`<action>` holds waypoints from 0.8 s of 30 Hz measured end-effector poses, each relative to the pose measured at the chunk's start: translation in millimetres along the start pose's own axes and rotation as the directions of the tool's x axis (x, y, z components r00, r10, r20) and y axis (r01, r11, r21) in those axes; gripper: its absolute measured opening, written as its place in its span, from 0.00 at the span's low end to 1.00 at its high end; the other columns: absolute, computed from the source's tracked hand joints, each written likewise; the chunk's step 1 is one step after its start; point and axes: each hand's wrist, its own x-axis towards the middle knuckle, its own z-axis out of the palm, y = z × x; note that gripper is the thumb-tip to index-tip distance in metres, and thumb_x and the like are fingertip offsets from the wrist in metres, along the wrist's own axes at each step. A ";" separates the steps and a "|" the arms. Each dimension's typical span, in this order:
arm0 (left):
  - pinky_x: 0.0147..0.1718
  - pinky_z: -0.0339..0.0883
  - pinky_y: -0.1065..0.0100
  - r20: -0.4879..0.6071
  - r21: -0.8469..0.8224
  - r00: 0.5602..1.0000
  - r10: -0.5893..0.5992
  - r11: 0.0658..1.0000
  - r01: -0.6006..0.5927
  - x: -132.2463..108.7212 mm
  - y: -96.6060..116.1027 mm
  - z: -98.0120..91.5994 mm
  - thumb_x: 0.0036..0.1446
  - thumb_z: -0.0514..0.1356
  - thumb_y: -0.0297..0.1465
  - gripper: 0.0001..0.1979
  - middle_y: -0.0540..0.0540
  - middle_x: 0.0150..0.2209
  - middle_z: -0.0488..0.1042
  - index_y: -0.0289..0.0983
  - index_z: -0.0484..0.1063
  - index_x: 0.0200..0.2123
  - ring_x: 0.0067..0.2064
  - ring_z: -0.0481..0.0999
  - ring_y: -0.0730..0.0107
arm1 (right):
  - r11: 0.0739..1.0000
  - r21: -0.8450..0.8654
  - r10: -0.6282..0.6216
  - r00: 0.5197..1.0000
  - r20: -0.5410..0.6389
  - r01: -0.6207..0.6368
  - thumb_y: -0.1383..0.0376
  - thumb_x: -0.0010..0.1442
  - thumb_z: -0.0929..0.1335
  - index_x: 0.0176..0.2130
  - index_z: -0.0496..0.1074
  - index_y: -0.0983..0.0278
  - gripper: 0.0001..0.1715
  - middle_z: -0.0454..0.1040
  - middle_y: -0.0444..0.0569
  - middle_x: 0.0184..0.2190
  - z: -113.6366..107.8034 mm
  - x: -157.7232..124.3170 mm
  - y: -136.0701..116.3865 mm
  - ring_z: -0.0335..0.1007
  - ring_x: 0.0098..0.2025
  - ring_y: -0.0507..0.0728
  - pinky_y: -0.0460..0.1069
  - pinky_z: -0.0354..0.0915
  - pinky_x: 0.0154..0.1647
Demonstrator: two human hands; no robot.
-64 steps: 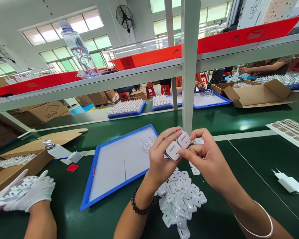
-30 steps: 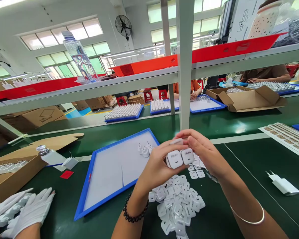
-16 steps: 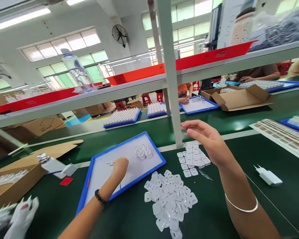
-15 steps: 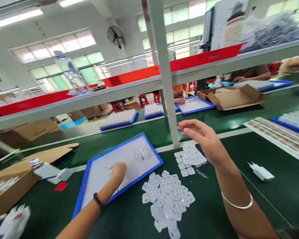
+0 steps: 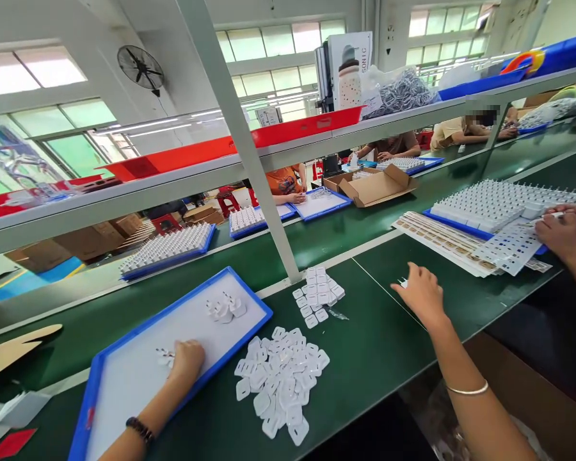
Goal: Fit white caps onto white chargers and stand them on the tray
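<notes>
My left hand (image 5: 187, 362) is over the white tray with a blue rim (image 5: 264, 312), its fingers closed around white plugs (image 5: 164, 356) whose metal pins show past the fingertips. Farther back in that tray stand several white plugs (image 5: 225, 308), pins up. My right hand (image 5: 422, 291) is over the green bench at the right, fingers curled around a white charger (image 5: 402, 283); only its pins and a small part of its body show. Between my hands lies a loose pile of white square plates with slots (image 5: 283, 378). Behind it, similar square pieces (image 5: 319, 288) are stacked in rows.
At the right, a co-worker's hands (image 5: 566, 227) work beside a tray full of white chargers (image 5: 489, 198) and card sheets (image 5: 446, 240). A metal post (image 5: 242, 134) rises at the bench's middle strip. Filled trays (image 5: 170, 250) and an open carton (image 5: 372, 186) stand beyond.
My view has turned right. My right hand has come down from above the bench and closed on the charger that lay there. My left hand stays at the tray.
</notes>
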 end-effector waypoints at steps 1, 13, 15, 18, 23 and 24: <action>0.53 0.68 0.50 -0.010 0.043 1.000 -0.027 0.999 0.028 -0.5 -0.1 -6.8 0.60 0.62 0.28 0.09 0.39 0.44 0.78 0.29 0.75 0.42 0.48 0.77 0.57 | 0.996 -0.057 0.064 0.998 -0.013 -0.065 0.65 0.54 0.68 0.54 0.63 0.74 0.30 0.60 0.79 0.60 -0.7 -2.0 15.2 0.51 0.64 0.81 0.75 0.50 0.57; 0.67 0.48 0.41 -0.749 -0.089 0.591 0.298 0.839 -0.536 -53.7 100.8 -110.9 0.61 0.59 0.32 0.31 0.34 0.67 0.59 0.34 0.56 0.66 0.68 0.60 0.49 | 0.953 0.098 -0.302 0.901 0.312 0.285 0.51 0.57 0.69 0.35 0.69 0.59 0.15 0.77 0.45 0.30 20.2 -45.4 -80.3 0.73 0.32 0.57 0.48 0.64 0.33; 0.65 0.50 0.39 -0.821 -0.120 0.481 0.308 0.731 -0.672 -46.0 124.5 -111.8 0.61 0.59 0.31 0.33 0.33 0.67 0.59 0.33 0.53 0.67 0.68 0.59 0.48 | 0.856 0.291 -0.515 0.759 0.398 0.428 0.55 0.55 0.70 0.33 0.69 0.61 0.13 0.73 0.44 0.25 30.5 -65.3 -121.9 0.69 0.28 0.56 0.48 0.62 0.29; 0.60 0.65 0.52 -0.898 -0.268 0.406 0.166 0.526 -0.807 -28.1 130.8 -116.6 0.62 0.54 0.25 0.26 0.32 0.64 0.64 0.34 0.58 0.64 0.65 0.66 0.56 | 0.754 0.458 -0.655 0.594 0.467 0.471 0.57 0.57 0.70 0.30 0.68 0.62 0.12 0.71 0.43 0.24 33.6 -77.5 -165.2 0.65 0.26 0.54 0.47 0.59 0.26; 0.54 0.70 0.57 -0.851 -0.508 0.523 0.054 0.172 -0.844 -28.9 96.8 -137.7 0.53 0.67 0.27 0.22 0.39 0.54 0.74 0.39 0.72 0.52 0.56 0.74 0.58 | 0.634 0.725 -0.731 0.514 0.449 0.269 0.52 0.62 0.67 0.34 0.71 0.64 0.17 0.72 0.45 0.26 26.8 -59.1 -188.3 0.69 0.30 0.54 0.49 0.65 0.33; 0.52 0.71 0.59 -0.831 -0.536 0.549 0.094 0.131 -0.834 -33.2 91.8 -141.0 0.51 0.68 0.26 0.20 0.40 0.51 0.76 0.39 0.74 0.49 0.53 0.76 0.58 | 0.596 0.757 -0.730 0.572 0.373 0.268 0.53 0.61 0.69 0.34 0.71 0.63 0.16 0.71 0.44 0.26 28.5 -57.0 -189.5 0.68 0.30 0.54 0.48 0.65 0.33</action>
